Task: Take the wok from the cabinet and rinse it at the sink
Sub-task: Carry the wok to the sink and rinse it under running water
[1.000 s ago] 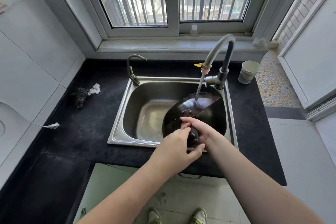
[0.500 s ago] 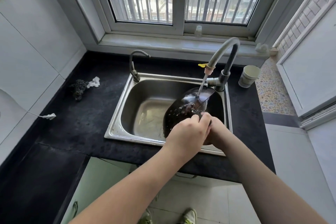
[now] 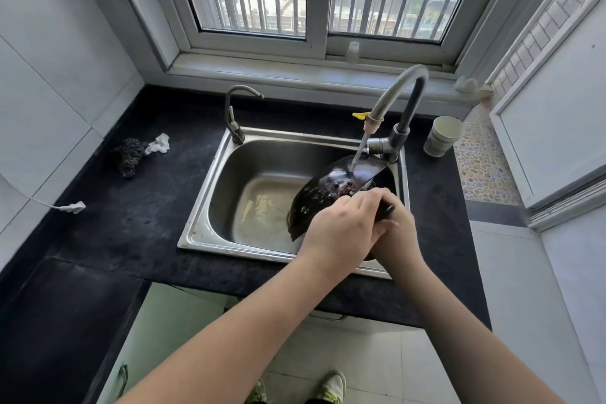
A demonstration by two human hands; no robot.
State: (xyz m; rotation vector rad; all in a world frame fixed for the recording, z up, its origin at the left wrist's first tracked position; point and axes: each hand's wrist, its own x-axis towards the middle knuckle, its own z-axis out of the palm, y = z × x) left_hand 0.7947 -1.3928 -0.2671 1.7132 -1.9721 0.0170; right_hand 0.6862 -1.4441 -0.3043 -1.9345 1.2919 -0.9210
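Observation:
A black wok [image 3: 331,190] is tilted inside the steel sink [image 3: 210,233], on its right side. Water runs from the tall grey faucet [image 3: 398,98] onto the wok's upper inside, and drops cling to the dark surface. My left hand [image 3: 341,233] and my right hand [image 3: 393,233] are both wrapped around the wok's black handle at the sink's front right edge, left over right. The handle's end [image 3: 388,208] sticks out between them. The right hand is partly hidden by the left.
A second, small tap [image 3: 234,118] stands at the sink's back left. A paper cup [image 3: 441,136] sits on the black counter to the right. A dark scrubber [image 3: 129,154] with a white rag lies left. A white plug [image 3: 73,207] rests near the wall.
The wok has tipped more upright and shifted slightly back under the stream. My left hand has closed over the handle on top of my right. The view has moved closer.

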